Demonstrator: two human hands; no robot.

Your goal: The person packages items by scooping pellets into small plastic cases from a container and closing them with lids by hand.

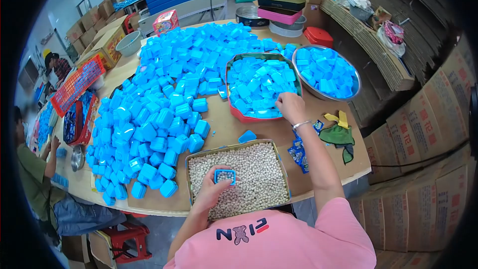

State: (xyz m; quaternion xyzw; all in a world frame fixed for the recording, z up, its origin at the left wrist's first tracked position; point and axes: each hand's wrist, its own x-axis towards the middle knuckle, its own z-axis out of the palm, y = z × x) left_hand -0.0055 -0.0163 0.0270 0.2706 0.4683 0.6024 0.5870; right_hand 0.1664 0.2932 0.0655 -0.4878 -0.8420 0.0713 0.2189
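Note:
My left hand (211,189) holds a small open blue box (225,177) with some pale beads in it, over a shallow tray (288,189) full of small round pale beads (259,169). My right hand (292,106) is at the right front edge of a red-rimmed basin (244,118) filled with blue plastic pieces (259,82). Its fingers are bent together, and whatever they hold is too hidden to make out. One loose blue piece (247,136) lies between the basin and the tray.
A large heap of blue boxes (154,129) covers the table's left and back. A metal bowl (356,89) of blue pieces stands right of the basin. Blue packets (298,155) and green cloth (336,134) lie right. Cartons (418,124) line the right side. A co-worker (37,169) sits left.

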